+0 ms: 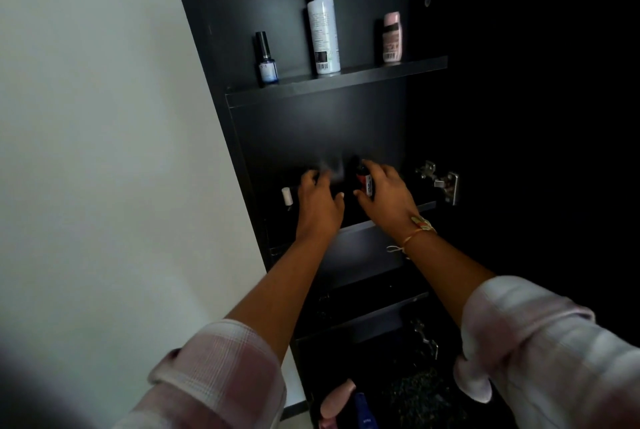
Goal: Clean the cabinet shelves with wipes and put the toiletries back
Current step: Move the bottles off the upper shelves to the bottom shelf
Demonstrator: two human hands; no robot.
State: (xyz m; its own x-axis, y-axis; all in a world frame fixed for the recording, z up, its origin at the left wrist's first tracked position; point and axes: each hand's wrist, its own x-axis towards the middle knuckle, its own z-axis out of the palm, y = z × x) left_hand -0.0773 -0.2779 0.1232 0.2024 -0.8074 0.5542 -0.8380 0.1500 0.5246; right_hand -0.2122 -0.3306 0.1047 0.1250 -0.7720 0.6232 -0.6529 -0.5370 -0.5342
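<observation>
A tall dark cabinet stands open beside a white wall; both arms reach into it at the middle shelf. The right hand holds a small dark bottle with a red label, thumb on its near side and fingers curled over the top, the bottle upright just above the shelf towards the middle. The left hand is just beside it, fingers bent forward into a dark blurred patch at the back of the shelf; whether it grips anything there cannot be told. A small white-capped item stands at the shelf's left end, near the left hand but apart from it.

On the top shelf three toiletries stand upright and well apart: a nail-polish bottle with a black cap at the left, a tall white spray bottle in the middle, and a short pink bottle at the right, its barcode facing out.

A metal hinge sits on the cabinet's right side level with the hands; a thin bracelet circles the right wrist, and pale pink checked sleeves are pushed up both forearms. Low in the cabinet, in shadow, lie a pink container and a blue container, touching or nearly so
</observation>
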